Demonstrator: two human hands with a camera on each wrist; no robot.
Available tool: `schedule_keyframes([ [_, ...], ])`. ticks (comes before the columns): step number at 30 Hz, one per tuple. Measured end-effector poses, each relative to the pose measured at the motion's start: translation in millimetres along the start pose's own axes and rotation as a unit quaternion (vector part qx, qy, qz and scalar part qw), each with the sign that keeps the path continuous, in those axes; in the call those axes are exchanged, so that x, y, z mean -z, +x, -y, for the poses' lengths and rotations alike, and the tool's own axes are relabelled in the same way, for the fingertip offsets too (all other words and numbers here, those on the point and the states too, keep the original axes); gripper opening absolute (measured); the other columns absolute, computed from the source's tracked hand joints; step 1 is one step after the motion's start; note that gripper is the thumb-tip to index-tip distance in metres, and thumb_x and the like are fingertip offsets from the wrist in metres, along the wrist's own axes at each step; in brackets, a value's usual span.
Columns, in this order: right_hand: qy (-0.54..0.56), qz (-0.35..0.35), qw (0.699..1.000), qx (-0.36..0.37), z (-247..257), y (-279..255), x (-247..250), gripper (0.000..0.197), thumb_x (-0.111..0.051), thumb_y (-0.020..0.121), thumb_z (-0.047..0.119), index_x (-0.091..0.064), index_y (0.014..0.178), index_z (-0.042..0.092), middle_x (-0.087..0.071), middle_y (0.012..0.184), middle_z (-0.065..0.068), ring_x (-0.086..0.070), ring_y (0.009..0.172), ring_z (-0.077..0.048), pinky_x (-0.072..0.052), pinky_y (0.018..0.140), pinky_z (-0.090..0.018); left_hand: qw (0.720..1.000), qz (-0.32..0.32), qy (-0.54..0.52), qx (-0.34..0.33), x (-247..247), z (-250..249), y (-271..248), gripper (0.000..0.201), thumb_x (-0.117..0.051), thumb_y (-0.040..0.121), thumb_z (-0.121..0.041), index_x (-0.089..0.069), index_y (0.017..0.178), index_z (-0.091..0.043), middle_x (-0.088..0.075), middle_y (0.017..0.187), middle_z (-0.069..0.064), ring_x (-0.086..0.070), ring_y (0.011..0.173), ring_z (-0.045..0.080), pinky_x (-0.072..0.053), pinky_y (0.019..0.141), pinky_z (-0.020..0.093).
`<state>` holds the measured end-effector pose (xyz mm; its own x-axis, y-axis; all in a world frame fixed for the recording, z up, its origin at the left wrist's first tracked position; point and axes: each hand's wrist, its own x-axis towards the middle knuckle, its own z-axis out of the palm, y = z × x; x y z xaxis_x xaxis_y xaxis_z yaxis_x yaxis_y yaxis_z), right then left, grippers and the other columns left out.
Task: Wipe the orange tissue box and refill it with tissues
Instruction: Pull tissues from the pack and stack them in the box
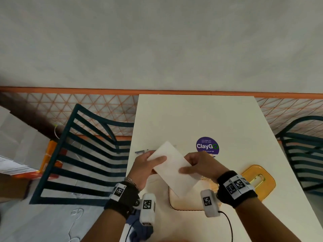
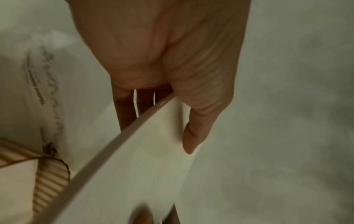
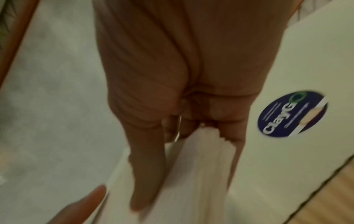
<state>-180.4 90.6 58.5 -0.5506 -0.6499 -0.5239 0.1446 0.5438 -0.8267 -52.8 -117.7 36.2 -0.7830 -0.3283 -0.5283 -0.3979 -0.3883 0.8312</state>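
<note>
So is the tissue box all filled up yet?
Not yet. The orange lid lies off on the table, so the box is open. Both hands, left hand and right hand, hold the tissue stack above the box. Left: tissues in, lid on. Wiping can't be judged.

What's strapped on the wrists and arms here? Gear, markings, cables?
Both forearms are bare, no sleeves. The left hand has a black wrist strap with a square-code tag, a thin bracelet and a white camera pod. The right hand has a black strap with several code tags and a white pod trailing a black cable.
</note>
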Motion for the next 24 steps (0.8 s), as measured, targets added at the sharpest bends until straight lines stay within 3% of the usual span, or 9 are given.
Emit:
schedule_keyframes([
  [4, -0.019, 0.022, 0.998, -0.054, -25.8, -23.7, 20.6, 0.032, -0.092, 0.071, 0.027, -0.077, 0.098, 0.017, -0.08, 0.095, -0.005, -0.076, 0.092, -0.028, -0.061, 0.085, -0.042, 0.985, 0.053, 0.158, 0.045, -2.1, 9.6, -6.9, 0.03, -0.086, 0.079, -0.021, -0.074, 0.106, -0.017, -0.08, 0.094, 0.001, -0.075, 0.086, 0.016, -0.06, 0.072, 0.033],
  [9, 0.022, -0.044, 0.991, -0.125, -71.4, -51.4, 31.3, 0.036, -0.092, 0.07, 0.023, -0.077, 0.102, 0.018, -0.08, 0.095, -0.007, -0.077, 0.088, -0.028, -0.062, 0.086, -0.048, 0.954, 0.085, 0.278, 0.078, -25.3, 30.0, -9.9, 0.03, -0.087, 0.075, -0.015, -0.075, 0.103, -0.012, -0.079, 0.092, 0.007, -0.078, 0.079, 0.024, -0.065, 0.07, 0.04],
  [13, -0.095, -0.143, 0.978, -0.122, -93.1, -54.6, 21.0, 0.025, -0.087, 0.075, 0.024, -0.076, 0.097, 0.026, -0.077, 0.097, 0.001, -0.073, 0.086, -0.019, -0.062, 0.081, -0.034, 0.926, 0.064, 0.367, 0.066, -42.3, 44.6, -8.1, 0.033, -0.085, 0.073, -0.012, -0.075, 0.105, -0.014, -0.078, 0.089, 0.002, -0.077, 0.069, 0.02, -0.065, 0.064, 0.037],
  [18, -0.162, -0.227, 0.958, -0.064, -94.5, -43.0, -0.2, 0.018, -0.078, 0.084, 0.015, -0.076, 0.098, 0.025, -0.071, 0.092, 0.011, -0.062, 0.086, -0.008, -0.04, 0.067, -0.01, 0.858, 0.031, 0.512, 0.019, -56.0, 52.9, -6.8, 0.022, -0.077, 0.075, -0.02, -0.079, 0.097, -0.018, -0.078, 0.087, -0.002, -0.073, 0.075, 0.013, -0.062, 0.073, 0.026],
  [22, -0.206, -0.239, 0.949, -0.018, -99.3, -30.4, -9.5, 0.02, -0.07, 0.087, 0.007, -0.075, 0.093, 0.025, -0.072, 0.086, 0.011, -0.065, 0.08, -0.01, -0.041, 0.065, -0.008, 0.81, 0.022, 0.586, 0.025, -66.8, 55.5, -8.4, 0.006, -0.069, 0.074, -0.017, -0.069, 0.075, -0.011, -0.075, 0.072, 0.004, -0.073, 0.065, 0.019, -0.062, 0.061, 0.028],
  [24, -0.23, -0.236, 0.944, -0.009, -100.2, -26.5, -11.5, 0.024, -0.068, 0.086, 0.004, -0.074, 0.093, 0.026, -0.072, 0.084, 0.011, -0.065, 0.077, -0.011, -0.042, 0.064, -0.01, 0.779, 0.02, 0.626, 0.023, -72.6, 58.6, -8.7, 0.01, -0.068, 0.077, -0.017, -0.067, 0.085, -0.011, -0.075, 0.087, 0.006, -0.073, 0.079, 0.023, -0.055, 0.062, 0.027],
])
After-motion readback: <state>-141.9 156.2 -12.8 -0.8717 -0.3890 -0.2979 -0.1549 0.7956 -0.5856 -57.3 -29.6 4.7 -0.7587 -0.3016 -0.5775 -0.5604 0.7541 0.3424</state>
